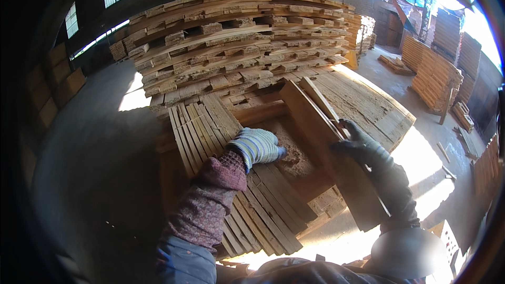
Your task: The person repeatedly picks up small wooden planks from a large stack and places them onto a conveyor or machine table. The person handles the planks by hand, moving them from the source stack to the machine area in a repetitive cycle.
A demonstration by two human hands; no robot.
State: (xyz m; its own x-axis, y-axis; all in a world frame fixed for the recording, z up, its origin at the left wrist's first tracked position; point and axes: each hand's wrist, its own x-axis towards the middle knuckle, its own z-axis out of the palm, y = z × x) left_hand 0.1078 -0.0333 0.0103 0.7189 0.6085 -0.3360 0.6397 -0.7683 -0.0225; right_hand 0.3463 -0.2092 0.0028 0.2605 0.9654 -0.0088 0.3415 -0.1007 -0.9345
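Note:
My left hand (258, 146), in a striped knit glove with blue fingertips, curls over the edge of a row of thin wooden slats (265, 189). Part of its grip is hidden underneath. My right hand (364, 146), in a dark grey glove, grips a wide wooden board (321, 121) at its right edge. That board is tilted and runs from the far middle toward my body. A narrower board (319, 97) lies against its far right side. Between the two hands, a wood-framed hollow with sawdust (294, 155) shows.
A tall stack of rough planks (226, 42) rises directly ahead. Flat boards (357, 97) lie to its right. More lumber stacks (434, 81) stand on the concrete floor farther right, and box-like stacks (58, 81) stand at the left. Bright sunlight washes out some patches.

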